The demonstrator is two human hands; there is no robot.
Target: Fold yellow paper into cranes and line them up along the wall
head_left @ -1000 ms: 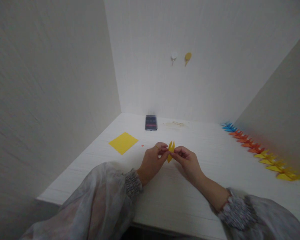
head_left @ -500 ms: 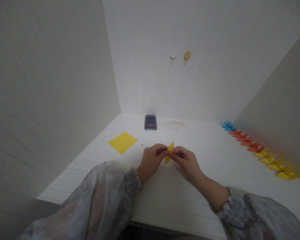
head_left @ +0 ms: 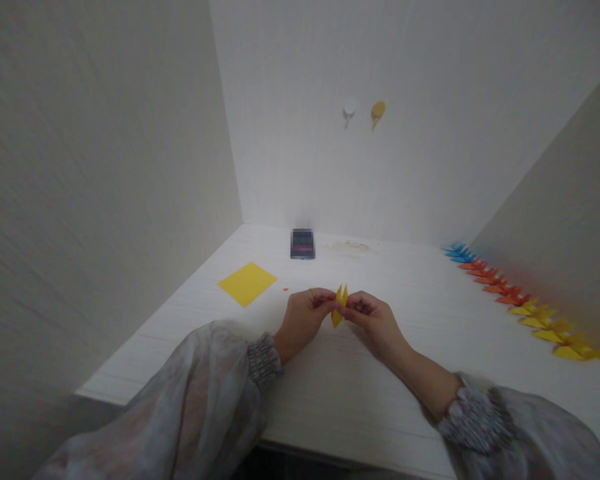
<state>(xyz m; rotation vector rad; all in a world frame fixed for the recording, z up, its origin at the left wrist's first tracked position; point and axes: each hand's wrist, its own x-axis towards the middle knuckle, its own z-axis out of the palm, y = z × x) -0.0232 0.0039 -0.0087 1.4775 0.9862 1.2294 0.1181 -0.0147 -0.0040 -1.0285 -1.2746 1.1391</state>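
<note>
Between my hands, just above the white table, is a small piece of folded yellow origami paper (head_left: 337, 317) with two narrow points sticking up and one tip pointing down. My left hand (head_left: 307, 318) pinches its left side between thumb and fingers; a ring shows on one finger. From the right, my right hand (head_left: 375, 321) pinches the other side, its fingers curled. Fingertips cover the middle of the folds. Left of my hands, a flat yellow paper square (head_left: 248, 284) lies on the table.
Along the right wall runs a row of folded paper cranes: blue (head_left: 459, 253), orange-red (head_left: 493, 280) and yellow (head_left: 555, 330). A dark blurred object (head_left: 303, 244) sits at the back of the table (head_left: 360, 400). White (head_left: 349, 109) and yellow (head_left: 379, 110) hooks are on the back wall.
The two upper points of the folded paper have spread farther apart. Both hands keep their pinch in nearly the same place. The view has shifted very slightly.
</note>
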